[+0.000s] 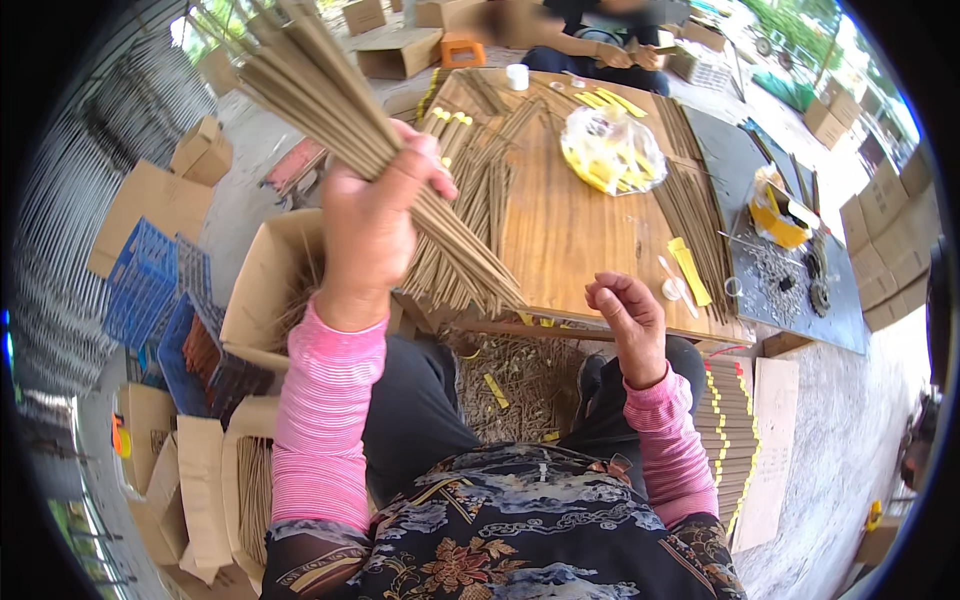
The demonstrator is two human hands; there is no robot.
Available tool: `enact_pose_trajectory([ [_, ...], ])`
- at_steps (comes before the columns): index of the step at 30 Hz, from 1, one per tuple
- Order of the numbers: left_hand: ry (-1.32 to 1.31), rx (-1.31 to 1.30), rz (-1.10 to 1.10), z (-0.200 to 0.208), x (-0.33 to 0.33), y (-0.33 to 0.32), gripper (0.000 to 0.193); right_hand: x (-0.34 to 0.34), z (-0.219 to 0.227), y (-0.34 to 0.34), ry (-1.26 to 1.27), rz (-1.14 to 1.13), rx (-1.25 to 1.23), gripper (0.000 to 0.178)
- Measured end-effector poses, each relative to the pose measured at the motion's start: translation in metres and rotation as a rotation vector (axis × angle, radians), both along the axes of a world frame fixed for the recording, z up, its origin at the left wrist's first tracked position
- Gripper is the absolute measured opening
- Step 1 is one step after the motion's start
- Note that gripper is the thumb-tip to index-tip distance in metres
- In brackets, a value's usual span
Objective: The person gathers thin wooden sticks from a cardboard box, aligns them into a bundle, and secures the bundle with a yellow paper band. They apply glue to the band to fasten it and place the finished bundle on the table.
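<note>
My left hand (372, 220) is closed round a thick bundle of brown incense sticks (325, 95), raised and slanted over the table's left side. The bundle's lower ends fan out towards the table's near edge. My right hand (632, 322) hovers at that near edge, its fingers curled towards the thumb, and nothing shows between them. Loose incense sticks (490, 195) lie in a heap on the wooden table (560, 235) beside the left hand. Right of my right hand lie a yellow strip (689, 270) and a small roll of clear tape (671, 289).
A clear bag of yellow wrappers (612, 150) lies on the table. A dark side board (780, 265) carries a yellow box (782, 212) and grey bits. Cardboard boxes (270, 280) and blue crates (150, 280) crowd the left. A co-worker (590, 45) sits across the table.
</note>
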State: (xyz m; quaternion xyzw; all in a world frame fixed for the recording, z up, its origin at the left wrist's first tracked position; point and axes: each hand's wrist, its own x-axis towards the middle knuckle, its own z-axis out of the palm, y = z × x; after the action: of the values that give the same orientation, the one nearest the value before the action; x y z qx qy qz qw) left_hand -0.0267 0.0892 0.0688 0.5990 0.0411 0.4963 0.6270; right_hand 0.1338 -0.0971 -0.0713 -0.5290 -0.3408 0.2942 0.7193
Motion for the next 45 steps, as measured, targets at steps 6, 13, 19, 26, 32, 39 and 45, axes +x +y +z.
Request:
enact_pose_trajectory([
  [6,0.2,0.251,-0.068,-0.045,0.102,-0.028,0.009,0.026,0.018,0.043,-0.606,-0.132,0.013,0.072],
  [13,0.15,-0.028,-0.072,-0.097,0.15,-0.026,0.022,0.05,-0.029,0.1,-0.419,-0.181,0.034,0.051],
  [19,0.096,0.075,0.015,-0.069,0.152,-0.039,0.026,0.048,0.004,0.094,-0.393,-0.147,0.051,0.048],
  [26,0.141,0.091,0.07,-0.08,0.152,-0.028,0.038,0.049,-0.024,0.109,-0.37,-0.14,0.075,0.048],
  [32,0.101,0.107,0.081,-0.053,0.149,-0.037,0.035,0.039,-0.005,0.111,-0.315,-0.201,0.223,0.043],
  [39,0.046,0.089,-0.013,-0.047,0.15,-0.032,0.027,0.037,-0.01,0.105,-0.392,-0.216,0.112,0.034],
  [45,0.096,0.078,-0.2,-0.03,0.149,-0.026,0.041,0.038,0.003,0.096,-0.361,-0.231,0.053,0.033],
])
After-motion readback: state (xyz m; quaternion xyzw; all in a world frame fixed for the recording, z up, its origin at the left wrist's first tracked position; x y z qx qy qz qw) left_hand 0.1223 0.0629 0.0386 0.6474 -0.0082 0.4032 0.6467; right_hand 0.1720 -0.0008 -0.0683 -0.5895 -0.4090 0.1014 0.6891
